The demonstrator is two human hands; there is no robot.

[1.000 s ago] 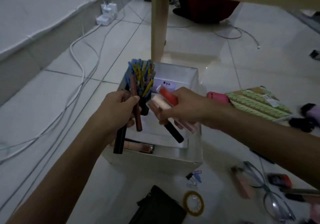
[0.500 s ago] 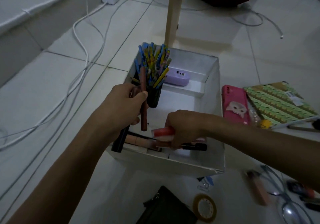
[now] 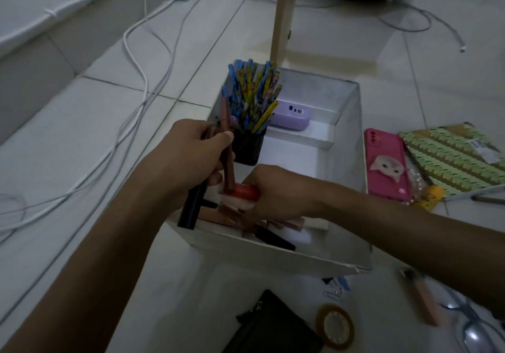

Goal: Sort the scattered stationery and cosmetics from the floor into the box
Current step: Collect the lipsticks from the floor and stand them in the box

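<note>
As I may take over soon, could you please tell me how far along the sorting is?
Done: the pencil cup and purple case sit in the box. In hand: the left hand grips a brown stick and a black tube; the right hand holds a red-capped tube at the near end. Left on the floor: pink phone, notebook, tape roll, clips, glasses, black pouch.

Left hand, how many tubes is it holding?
2 visible: a brown tube upright beside the pencil cup, a black tube angled down at the box's near-left corner. The left hand may hide more.
</note>
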